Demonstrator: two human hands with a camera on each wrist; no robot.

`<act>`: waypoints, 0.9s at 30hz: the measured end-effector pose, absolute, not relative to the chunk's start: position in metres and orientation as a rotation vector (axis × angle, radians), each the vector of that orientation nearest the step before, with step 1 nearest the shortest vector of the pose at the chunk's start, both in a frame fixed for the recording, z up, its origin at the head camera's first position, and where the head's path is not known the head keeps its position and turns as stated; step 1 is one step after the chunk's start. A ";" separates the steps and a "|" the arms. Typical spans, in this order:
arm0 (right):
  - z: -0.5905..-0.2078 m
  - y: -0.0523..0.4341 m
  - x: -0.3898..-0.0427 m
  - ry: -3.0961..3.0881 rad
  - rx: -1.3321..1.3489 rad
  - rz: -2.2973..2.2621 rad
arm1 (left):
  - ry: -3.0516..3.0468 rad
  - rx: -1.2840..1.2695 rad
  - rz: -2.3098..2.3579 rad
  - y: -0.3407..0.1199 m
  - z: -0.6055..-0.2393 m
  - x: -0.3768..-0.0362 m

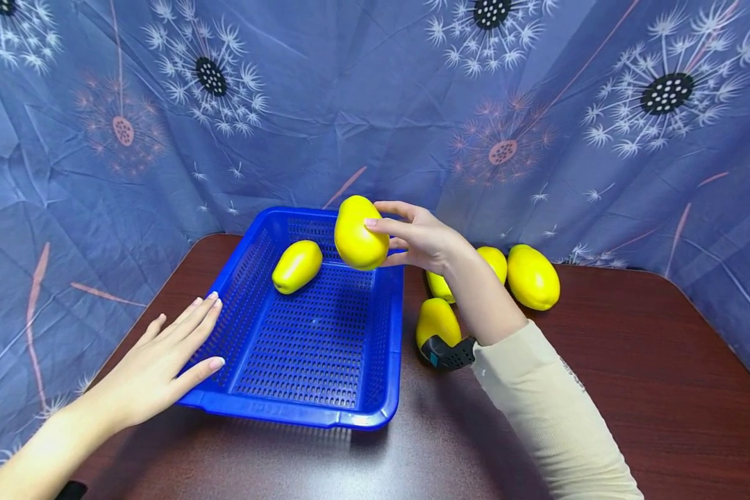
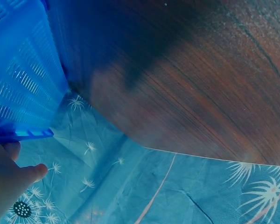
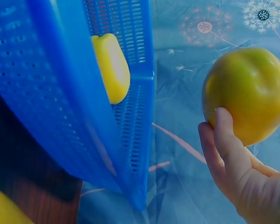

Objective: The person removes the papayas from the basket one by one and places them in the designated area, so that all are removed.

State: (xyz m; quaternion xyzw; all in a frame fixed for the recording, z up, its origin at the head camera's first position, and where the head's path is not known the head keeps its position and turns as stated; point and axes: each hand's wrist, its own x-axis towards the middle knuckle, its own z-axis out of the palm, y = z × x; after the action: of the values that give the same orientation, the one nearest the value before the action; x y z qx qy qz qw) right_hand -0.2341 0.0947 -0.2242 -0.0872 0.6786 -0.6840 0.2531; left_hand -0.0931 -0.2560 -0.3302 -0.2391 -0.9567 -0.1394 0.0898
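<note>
My right hand (image 1: 426, 239) grips a yellow mango (image 1: 355, 232) between thumb and fingers. It holds the mango up above the back right part of a blue plastic basket (image 1: 269, 411). Inside the basket, towards its back left, lies another mango (image 1: 297, 267), also visible through the opening in the right wrist view. With fingers extended, my left hand (image 1: 153, 361) rests at the basket's left rim. In the left wrist view, part of that hand (image 2: 9, 175) shows beside the rim; most of its fingers are out of sight.
Several more mangoes lie on the dark wooden table (image 1: 637, 375) right of the basket. One mango (image 1: 533, 278) is in plain sight; others are partly behind my right forearm. A black wrist device (image 1: 450, 353) partly covers the nearest mango (image 1: 437, 323). A patterned blue curtain (image 1: 362, 90) hangs behind.
</note>
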 end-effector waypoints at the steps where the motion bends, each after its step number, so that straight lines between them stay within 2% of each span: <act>1: -0.224 0.097 -0.233 1.847 -0.237 -1.859 | -2.842 -0.713 -0.414 -0.256 -0.330 -0.093; 27: -0.236 0.160 -0.221 1.935 -0.219 -1.823 | -2.856 -0.702 -0.405 -0.256 -0.328 -0.092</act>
State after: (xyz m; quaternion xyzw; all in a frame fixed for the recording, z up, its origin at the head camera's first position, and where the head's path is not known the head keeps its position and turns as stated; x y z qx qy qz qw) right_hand -0.2212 0.1598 -0.2364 -0.0798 0.7050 -0.6645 0.2348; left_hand -0.0920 -0.2559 -0.3283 -0.2355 -0.9585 -0.1358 0.0863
